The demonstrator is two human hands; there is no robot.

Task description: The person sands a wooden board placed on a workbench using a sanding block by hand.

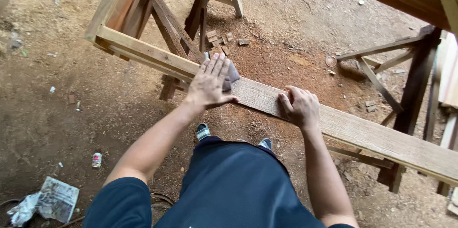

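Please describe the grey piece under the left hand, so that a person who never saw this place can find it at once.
Find the long wooden plank that crosses the picture over the dirt floor. Follow it to its upper left end, where the left hand presses flat. The grey folded sheet pokes out from beneath those fingers; it is the only grey, flexible thing there, unlike the brown wood offcuts beyond.

soft daylight from above-right, dim shadow at lower left, sharp centre, edges slightly stretched.
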